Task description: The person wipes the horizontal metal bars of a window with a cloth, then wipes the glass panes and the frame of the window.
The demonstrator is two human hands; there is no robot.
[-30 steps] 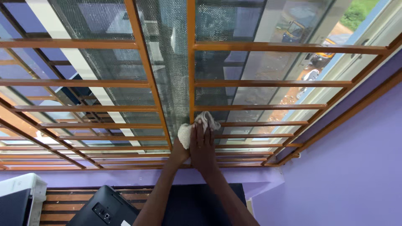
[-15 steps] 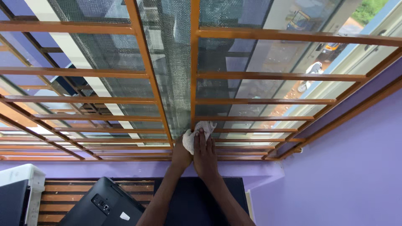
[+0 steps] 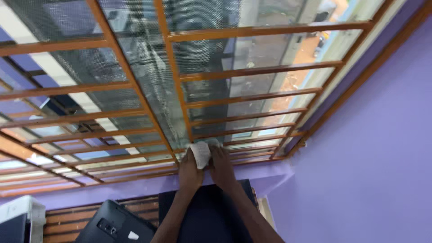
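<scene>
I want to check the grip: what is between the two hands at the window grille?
In the head view, a white cloth lies between the left hand and the right hand, pressed against the orange grille.

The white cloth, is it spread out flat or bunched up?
Bunched up. The white cloth is a small wad pressed against the window grille between the left hand and right hand.

White cloth (image 3: 200, 154), crumpled, pressed against window's lower orange bars, between both hands
</scene>
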